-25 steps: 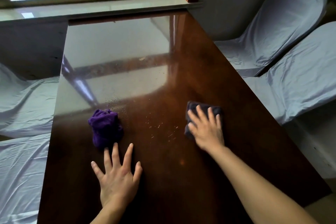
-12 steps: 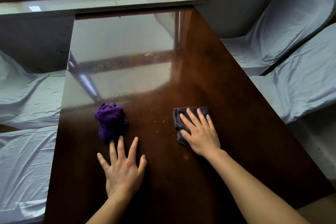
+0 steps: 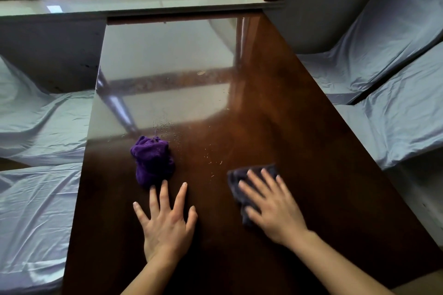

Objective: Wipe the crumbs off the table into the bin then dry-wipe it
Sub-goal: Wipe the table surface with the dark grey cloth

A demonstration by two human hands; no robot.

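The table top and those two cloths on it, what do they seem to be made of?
The table looks like dark wood with a glossy lacquer or glass-like finish: it mirrors the window clearly. The purple cloth seems a plush, fuzzy fabric, perhaps microfibre, bunched in soft folds. The dark grey cloth under the right hand lies flatter; probably similar fabric, but its weave is too blurred to tell.

No readable text, label or number anywhere.

right hand (image 3: 275, 213) flat on grey cloth (image 3: 236, 178) — crumbs (image 3: 212, 163)
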